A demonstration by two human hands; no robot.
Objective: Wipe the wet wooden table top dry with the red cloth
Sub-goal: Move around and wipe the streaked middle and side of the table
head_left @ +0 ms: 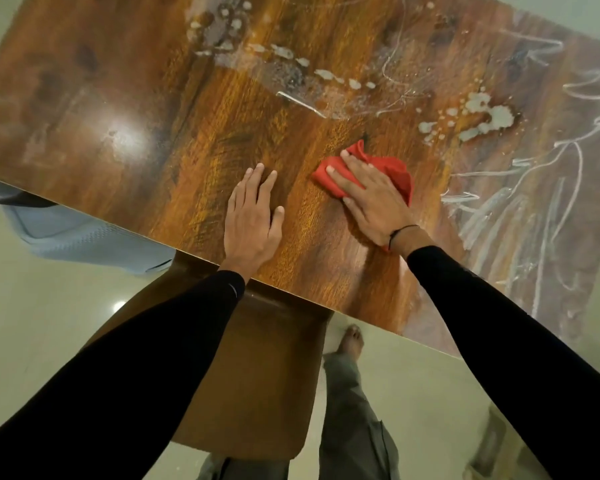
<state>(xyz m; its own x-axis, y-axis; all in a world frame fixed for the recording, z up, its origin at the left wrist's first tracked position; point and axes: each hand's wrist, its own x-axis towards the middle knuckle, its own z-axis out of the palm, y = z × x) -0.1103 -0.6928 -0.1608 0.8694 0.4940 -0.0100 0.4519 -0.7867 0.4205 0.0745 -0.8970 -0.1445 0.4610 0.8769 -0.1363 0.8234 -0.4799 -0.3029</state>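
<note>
The wooden table top (118, 98) fills the upper part of the head view. Water drops and streaks (489, 116) lie across its far middle and right side. My right hand (371, 199) presses flat on the crumpled red cloth (392, 168) near the table's front middle. My left hand (253, 216) rests flat on bare wood just left of the cloth, fingers apart, holding nothing. Both arms wear black sleeves.
A brown wooden chair seat (257, 375) stands under the table's front edge between my arms. A pale blue object (84, 237) lies on the floor at the left. My leg in grey trousers and bare foot (352, 344) stand on the pale floor.
</note>
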